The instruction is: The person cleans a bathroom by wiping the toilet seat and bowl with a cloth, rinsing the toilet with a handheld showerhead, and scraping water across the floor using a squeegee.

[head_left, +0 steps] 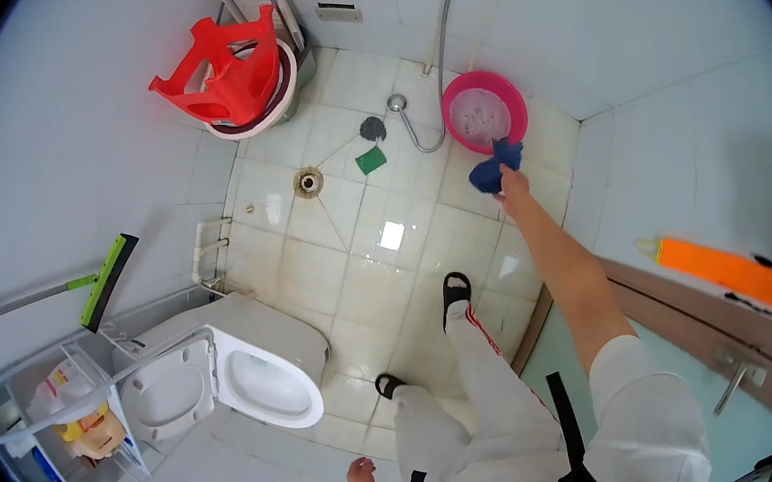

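Observation:
My right hand point(514, 190) is closed on a dark blue cloth point(490, 172), which hangs at the near edge of a pink basin point(515, 98). Whitish, sudsy water fills the basin on the tiled floor. My left hand point(360, 475) is low in the view, beside my leg, its fingers curled and nothing visible in them. Left of the basin lies a shower head point(397, 103) on its hose. A green scouring pad point(371, 160) and a dark grey scrubber point(372, 128) rest on the floor near it.
A toilet point(269, 388) with its lid raised stands at the lower left, beside a shelf rack point(131, 427). Against the left wall leans a green squeegee point(110, 282). A red stool point(239, 81) sits on stacked basins. A floor drain point(308, 182) lies mid-floor; a door point(665, 352) is at right.

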Demonstrator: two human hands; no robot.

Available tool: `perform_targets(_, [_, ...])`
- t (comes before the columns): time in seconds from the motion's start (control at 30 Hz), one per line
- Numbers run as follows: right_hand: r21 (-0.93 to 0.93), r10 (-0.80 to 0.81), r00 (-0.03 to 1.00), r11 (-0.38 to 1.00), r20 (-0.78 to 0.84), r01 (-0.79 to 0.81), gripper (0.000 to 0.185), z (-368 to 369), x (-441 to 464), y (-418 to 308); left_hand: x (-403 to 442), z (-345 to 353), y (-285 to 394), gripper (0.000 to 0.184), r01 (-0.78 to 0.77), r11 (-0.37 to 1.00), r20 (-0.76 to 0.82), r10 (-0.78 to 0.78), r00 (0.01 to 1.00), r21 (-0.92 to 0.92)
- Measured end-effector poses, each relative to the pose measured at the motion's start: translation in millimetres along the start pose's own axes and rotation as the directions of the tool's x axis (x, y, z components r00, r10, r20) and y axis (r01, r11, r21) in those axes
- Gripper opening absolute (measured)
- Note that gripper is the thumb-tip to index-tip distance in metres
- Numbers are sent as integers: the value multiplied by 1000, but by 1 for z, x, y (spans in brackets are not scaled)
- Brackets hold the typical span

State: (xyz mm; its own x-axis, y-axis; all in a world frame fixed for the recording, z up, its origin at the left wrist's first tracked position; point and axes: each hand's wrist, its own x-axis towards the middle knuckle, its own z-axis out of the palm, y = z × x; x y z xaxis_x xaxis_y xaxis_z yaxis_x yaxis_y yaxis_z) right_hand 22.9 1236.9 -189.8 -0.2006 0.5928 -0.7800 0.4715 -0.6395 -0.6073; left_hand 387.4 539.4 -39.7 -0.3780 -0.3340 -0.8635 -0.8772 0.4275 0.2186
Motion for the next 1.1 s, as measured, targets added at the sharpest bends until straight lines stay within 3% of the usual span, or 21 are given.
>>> perform_targets(0.07, [-35,-17,994,999,-107,13,39,2,43,-28,-4,12,36,30,-24,999,8,24,1000,-35])
perform_targets(0.17, [142,-71,992,986,-105,86,27,0,84,-46,-5,21,60,29,32,999,18,-32,999,-27])
perform_targets(0.27, [175,-80,994,982,70,67,27,-10,92,-47,-3,33,72,29,125,992,-7,-125,992,1])
perform_targets(0.33, [107,56,986,992,155,-73,26,-15,94,-39,-3,42,83,29,175,985,-11,-175,984,-5])
perform_targets(0.43, [-139,118,983,985,142,-98,24,-22,83,-14,13,59,112,29,192,980,18,-192,981,-43])
perform_targets(0.6, [-569,308,950,792,58,-222,24,-33,61,-12,72,93,187,27,200,980,67,-199,978,-13])
perform_targets(0.67, [-728,286,957,664,40,-168,25,-15,84,-17,118,111,217,29,48,996,138,-59,989,77])
perform_targets(0.7, [-797,285,958,585,31,-149,26,-7,96,-14,128,121,255,30,68,997,153,-62,986,-37])
perform_targets(0.77, [-917,113,973,372,200,145,31,18,165,6,148,140,352,31,108,969,150,-75,986,-220])
perform_targets(0.87, [-847,-117,843,26,526,532,40,93,259,32,179,167,421,32,153,927,133,-114,985,-342])
perform_targets(0.93, [-776,-83,772,-95,631,624,38,167,318,51,213,191,433,35,169,919,138,-128,982,-356])
perform_targets(1.0, [-766,-6,779,-189,627,614,43,249,368,66,240,207,426,34,177,917,112,-146,983,-357])
perform_targets(1.03, [-772,-110,765,-141,635,620,46,284,389,78,258,219,409,33,181,919,88,-161,983,-350])
perform_targets(1.07, [-721,-363,649,-102,668,685,44,303,438,122,272,232,395,32,195,919,63,-185,981,-342])
perform_targets(1.1, [-718,-336,661,-72,671,692,41,330,455,126,280,239,389,32,203,923,34,-203,979,-325])
